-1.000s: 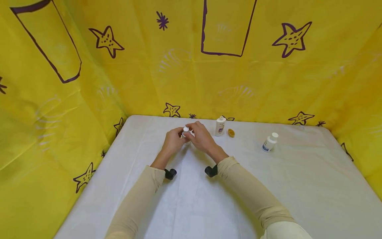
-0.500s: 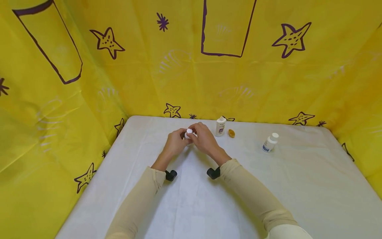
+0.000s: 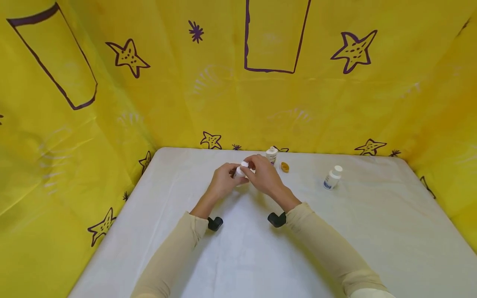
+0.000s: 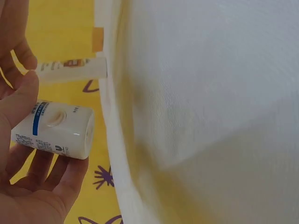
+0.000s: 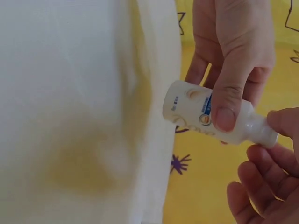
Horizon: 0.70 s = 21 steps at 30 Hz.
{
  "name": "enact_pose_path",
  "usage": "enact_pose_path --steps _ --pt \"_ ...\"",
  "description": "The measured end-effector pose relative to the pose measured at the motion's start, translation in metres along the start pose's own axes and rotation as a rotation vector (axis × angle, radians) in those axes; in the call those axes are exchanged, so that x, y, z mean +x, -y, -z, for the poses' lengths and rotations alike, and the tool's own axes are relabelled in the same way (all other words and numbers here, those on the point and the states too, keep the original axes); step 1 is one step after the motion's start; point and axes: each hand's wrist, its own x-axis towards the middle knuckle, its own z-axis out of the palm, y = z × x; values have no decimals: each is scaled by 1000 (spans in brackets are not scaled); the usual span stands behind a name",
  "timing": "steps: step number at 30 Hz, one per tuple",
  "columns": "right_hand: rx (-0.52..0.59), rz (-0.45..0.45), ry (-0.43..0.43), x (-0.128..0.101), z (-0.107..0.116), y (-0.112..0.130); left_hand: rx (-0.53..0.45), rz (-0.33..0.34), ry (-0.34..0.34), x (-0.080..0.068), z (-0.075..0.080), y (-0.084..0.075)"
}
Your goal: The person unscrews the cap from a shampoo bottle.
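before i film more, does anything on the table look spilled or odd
No spill shows. Only the small orange object beside the rear white bottle stands out: it isn't a bottle, and I can't tell what it is.

Head: bright, even — soft shadows beside the sleeves [image 3: 329, 246] | Wrists: dimmer — blurred, yellowish shadows (across white cloth [image 5: 46, 60])

Gold script [image 5: 194, 127] is running along the held bottle [image 5: 192, 108], and it's looking like "Dove"! A blue band [image 5: 206, 104] beside it is carrying lettering too fine for reading. Over on the left wrist view, a dark "U"-like mark [image 4: 59, 148] is showing by tiny printed lines [image 4: 28, 141]. The brown-patched bottle [image 4: 74, 71] and the blue-labelled bottle [image 3: 333, 178] are offering nothing legible.
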Motion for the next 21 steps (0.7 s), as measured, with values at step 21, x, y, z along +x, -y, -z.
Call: enact_pose_path --steps 21 --pt "-53 -119 -58 -38 39 -26 100 -161 75 -3 -39 -33"
